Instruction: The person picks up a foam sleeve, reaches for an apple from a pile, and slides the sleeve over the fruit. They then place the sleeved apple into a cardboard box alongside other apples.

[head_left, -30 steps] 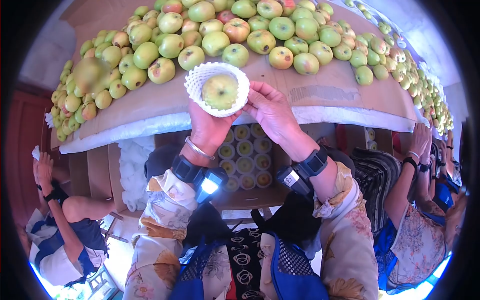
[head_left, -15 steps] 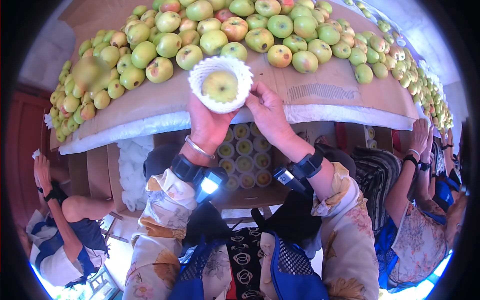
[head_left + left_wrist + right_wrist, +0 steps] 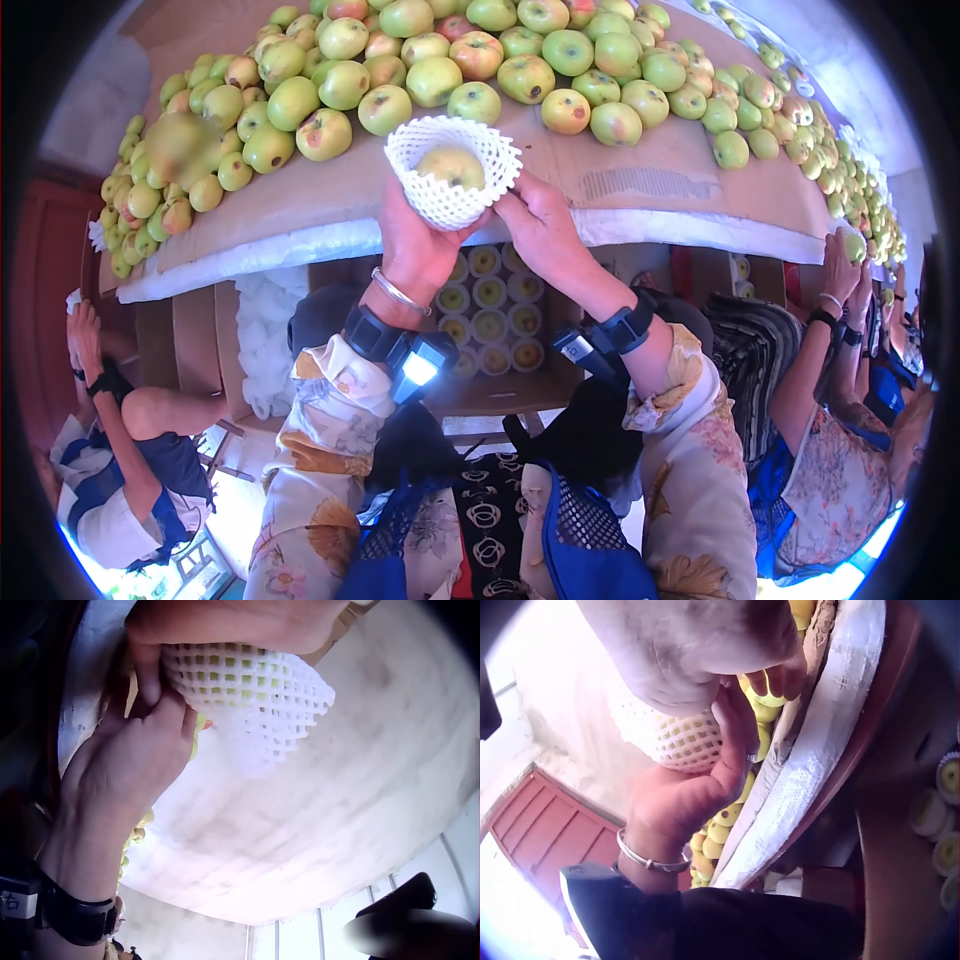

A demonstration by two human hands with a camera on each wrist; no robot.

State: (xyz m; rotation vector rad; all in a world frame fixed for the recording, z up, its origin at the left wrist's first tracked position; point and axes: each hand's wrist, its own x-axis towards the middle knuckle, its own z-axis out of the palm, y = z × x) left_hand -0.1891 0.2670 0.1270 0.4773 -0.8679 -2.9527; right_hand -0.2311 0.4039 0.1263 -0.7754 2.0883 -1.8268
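Note:
A yellow-green apple [image 3: 452, 164] sits inside a white foam net sleeve [image 3: 450, 200], held over the table's front edge. My left hand [image 3: 412, 240] cups the sleeve from below, fingers curled round it. My right hand [image 3: 535, 215] pinches the sleeve's right rim. In the left wrist view the net [image 3: 247, 690] bulges between my left hand [image 3: 240, 622] above and my right hand [image 3: 127, 765] beside it. The right wrist view has the net [image 3: 676, 736] gripped by my left hand [image 3: 682, 795], with my right hand [image 3: 697, 645] on top.
A big pile of loose apples [image 3: 500, 60] covers the cardboard-topped table [image 3: 640, 185]. Below its edge stands a box of netted apples [image 3: 490, 320], beside a stack of white foam nets [image 3: 265, 340]. Other people sit at the left [image 3: 120, 420] and right [image 3: 830, 340].
Both hands have raised the netted apple slightly up and to the right. The net now stands higher round the apple, which shows less. A person at the right has lifted an apple.

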